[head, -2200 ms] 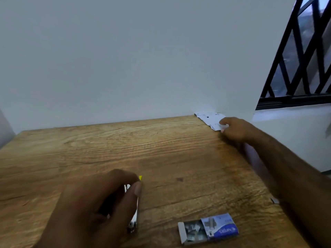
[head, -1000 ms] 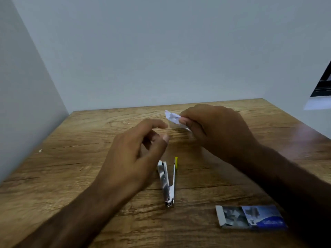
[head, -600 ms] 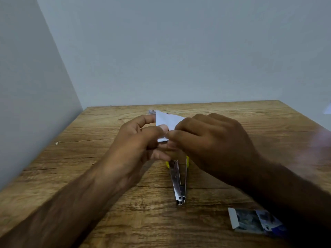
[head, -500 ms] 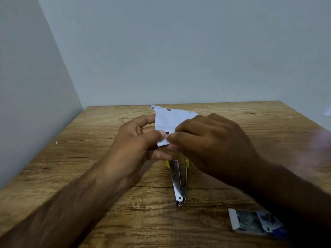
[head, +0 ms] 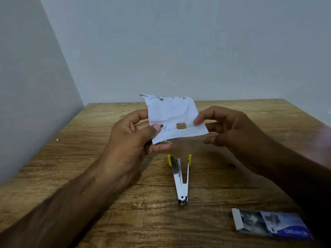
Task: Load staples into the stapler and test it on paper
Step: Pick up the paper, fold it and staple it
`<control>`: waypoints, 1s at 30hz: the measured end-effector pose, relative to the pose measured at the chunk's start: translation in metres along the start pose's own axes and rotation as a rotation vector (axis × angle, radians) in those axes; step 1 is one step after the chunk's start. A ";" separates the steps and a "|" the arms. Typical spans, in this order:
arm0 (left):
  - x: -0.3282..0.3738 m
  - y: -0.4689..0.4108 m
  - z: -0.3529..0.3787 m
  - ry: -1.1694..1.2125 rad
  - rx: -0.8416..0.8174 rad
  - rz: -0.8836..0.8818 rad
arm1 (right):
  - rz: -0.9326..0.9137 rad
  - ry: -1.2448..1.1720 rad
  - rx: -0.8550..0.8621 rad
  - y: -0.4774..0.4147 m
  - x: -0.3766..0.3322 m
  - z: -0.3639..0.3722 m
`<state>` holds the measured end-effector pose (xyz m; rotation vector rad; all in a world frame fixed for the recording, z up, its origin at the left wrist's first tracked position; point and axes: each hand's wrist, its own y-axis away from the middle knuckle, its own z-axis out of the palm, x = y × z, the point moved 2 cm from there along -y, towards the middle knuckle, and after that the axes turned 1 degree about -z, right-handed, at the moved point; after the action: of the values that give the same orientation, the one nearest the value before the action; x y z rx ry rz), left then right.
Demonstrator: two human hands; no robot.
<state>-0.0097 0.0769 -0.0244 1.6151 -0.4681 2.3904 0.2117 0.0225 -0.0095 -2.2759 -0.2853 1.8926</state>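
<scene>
A torn white scrap of paper [head: 172,115] with a small hole in it is held up above the table. My left hand [head: 132,140] pinches its lower left corner between thumb and fingers. My right hand [head: 231,129] touches its right edge with a fingertip, the other fingers spread. Below the paper, a small metal stapler [head: 180,178] with yellow tips lies on the wooden table [head: 89,176], its two arms spread in a V. An open blue and white staple box [head: 270,224] lies at the front right, with staples showing inside.
Grey walls close the table at the back and on the left. A tiny white crumb [head: 57,139] lies near the left wall. The table's right edge runs past my right arm.
My right hand fetched the paper from the far right corner and brought it to the middle. Both hands unfolded it flat. My left hand let go of the stapler, which now lies on the table.
</scene>
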 end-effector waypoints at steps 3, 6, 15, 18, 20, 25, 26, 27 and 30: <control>-0.001 0.000 -0.001 0.002 -0.003 -0.012 | -0.065 0.094 -0.023 0.001 0.003 0.001; -0.002 0.000 0.001 0.000 -0.028 -0.040 | -0.113 0.150 0.064 0.000 0.004 0.000; -0.005 -0.001 0.001 -0.092 -0.174 -0.036 | -0.068 0.111 0.134 0.001 0.001 -0.001; -0.008 -0.001 0.000 -0.149 -0.141 0.037 | -0.077 0.079 0.137 0.002 -0.004 0.002; -0.008 0.000 0.000 -0.137 -0.125 0.041 | -0.067 0.026 0.162 0.001 -0.004 0.002; -0.005 0.001 0.002 -0.101 -0.130 0.037 | 0.005 -0.111 0.119 0.000 -0.005 0.002; -0.004 0.002 0.002 -0.097 -0.133 0.038 | 0.024 -0.143 0.085 0.000 -0.005 0.002; -0.004 0.002 0.002 -0.099 -0.139 0.039 | 0.045 -0.168 0.054 0.000 -0.004 0.002; -0.003 0.003 0.003 -0.119 -0.153 0.045 | 0.086 -0.202 0.010 0.001 -0.002 0.003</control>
<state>-0.0071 0.0732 -0.0267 1.7005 -0.6988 2.2365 0.2086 0.0209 -0.0090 -2.1245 -0.2062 2.1663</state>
